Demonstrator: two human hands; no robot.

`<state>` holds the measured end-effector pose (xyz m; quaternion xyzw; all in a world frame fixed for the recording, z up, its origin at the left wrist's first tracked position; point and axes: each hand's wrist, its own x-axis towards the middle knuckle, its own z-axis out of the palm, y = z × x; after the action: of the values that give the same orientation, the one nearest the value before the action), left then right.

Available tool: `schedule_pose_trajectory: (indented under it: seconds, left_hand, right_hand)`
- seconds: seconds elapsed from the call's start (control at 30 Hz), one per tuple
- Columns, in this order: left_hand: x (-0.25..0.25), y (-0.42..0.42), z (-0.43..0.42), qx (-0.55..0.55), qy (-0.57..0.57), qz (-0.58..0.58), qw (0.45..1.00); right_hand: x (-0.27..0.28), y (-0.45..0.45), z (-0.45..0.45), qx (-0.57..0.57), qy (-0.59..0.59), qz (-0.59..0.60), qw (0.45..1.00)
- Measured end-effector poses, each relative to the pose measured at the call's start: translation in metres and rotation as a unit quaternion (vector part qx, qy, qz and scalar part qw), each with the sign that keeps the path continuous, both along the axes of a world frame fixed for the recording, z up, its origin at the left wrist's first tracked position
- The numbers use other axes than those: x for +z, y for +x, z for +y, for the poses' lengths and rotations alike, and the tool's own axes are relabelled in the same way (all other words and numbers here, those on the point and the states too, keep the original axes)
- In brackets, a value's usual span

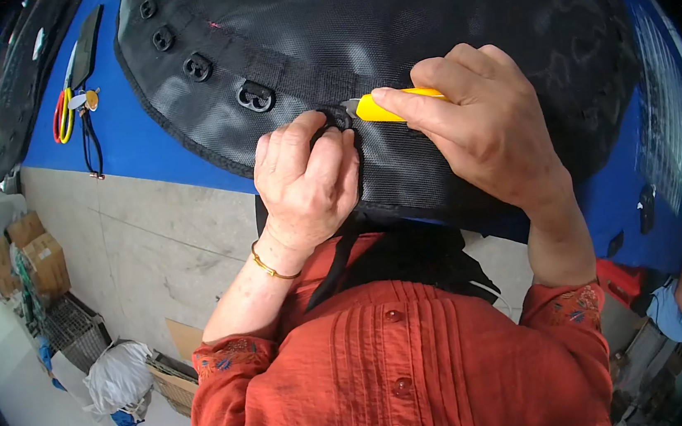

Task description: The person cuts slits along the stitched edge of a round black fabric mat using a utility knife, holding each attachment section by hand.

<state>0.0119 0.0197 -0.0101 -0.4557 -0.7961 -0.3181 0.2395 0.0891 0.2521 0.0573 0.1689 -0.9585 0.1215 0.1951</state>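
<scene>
Black mesh fabric (453,10) with a bound edge lies over the blue table. Along its curved edge sits a row of black plastic buckles, the nearest free one (255,96) just left of my hands. My left hand (309,166) is closed, its fingertips pinching another black buckle (337,117) at the fabric's edge. In my right hand (484,115) is a yellow utility knife (380,108), thumb along its handle. Its dark metal tip points left and meets the buckle by my left fingertips. Whether the tip cuts anything there is hidden.
Scissors (63,116) with red and yellow handles lie on the blue table (134,143) at the left, near a dark cord with tags (89,131). Cardboard boxes (42,257) and a white sack (119,378) stand on the floor. Another person (678,312) is at the far right.
</scene>
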Motion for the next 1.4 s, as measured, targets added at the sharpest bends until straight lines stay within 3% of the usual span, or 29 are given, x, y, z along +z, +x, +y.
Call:
schedule_pose_trajectory:
  seconds: [0.87, 1.03, 1.4]
  left_hand:
    - [0.0, 0.001, -0.002, 0.013, -0.005, -0.007, 1.0]
    - [0.0, 0.001, 0.002, 0.066, 0.018, -0.035, 0.997]
    - [0.0, 0.008, 0.001, 0.037, 0.009, -0.033, 0.999]
  right_hand:
    - [-0.002, -0.001, -0.001, 0.006, -0.007, 0.008, 1.0]
    - [-0.004, -0.005, 0.002, 0.014, -0.03, -0.001, 0.999]
    - [0.0, 0.002, 0.008, 0.023, -0.034, -0.005, 0.999]
